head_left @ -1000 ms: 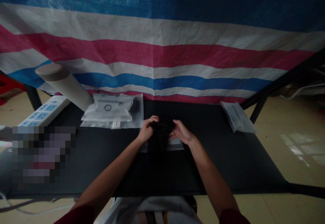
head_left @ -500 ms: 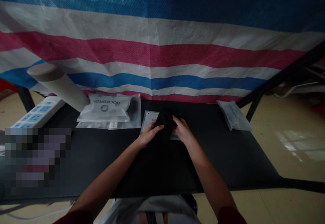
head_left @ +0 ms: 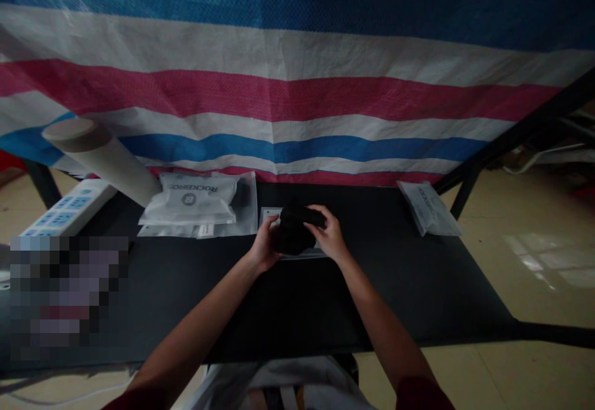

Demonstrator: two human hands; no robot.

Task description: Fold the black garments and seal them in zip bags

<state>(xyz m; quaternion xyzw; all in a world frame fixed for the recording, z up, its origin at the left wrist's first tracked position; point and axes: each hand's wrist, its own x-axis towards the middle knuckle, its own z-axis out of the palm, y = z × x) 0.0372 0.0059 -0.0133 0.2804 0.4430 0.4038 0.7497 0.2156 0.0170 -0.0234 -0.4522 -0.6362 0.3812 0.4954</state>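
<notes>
Between my two hands is a dark, soft-looking black item (head_left: 295, 231), bunched together; its exact kind is hard to make out in the dim light. My left hand (head_left: 264, 245) is closed around its left side, thumb on top. My right hand (head_left: 329, 231) pinches its upper right part, which sticks out like a folded flap. Under the black item, a pale translucent zip bag (head_left: 269, 212) lies flat on the black table (head_left: 372, 292), mostly covered by the hands and the item.
Translucent printed bags (head_left: 199, 198) lie stacked at the back left, beside a white bottle (head_left: 105, 159) and a white power strip (head_left: 69, 206). Another printed bag (head_left: 428, 208) lies at the right edge. A striped tarp (head_left: 297, 100) hangs behind the table.
The black item has been turned and gathered into a more compact bundle, with a flap toward the right hand. My left hand has shifted slightly, gripping its side.
</notes>
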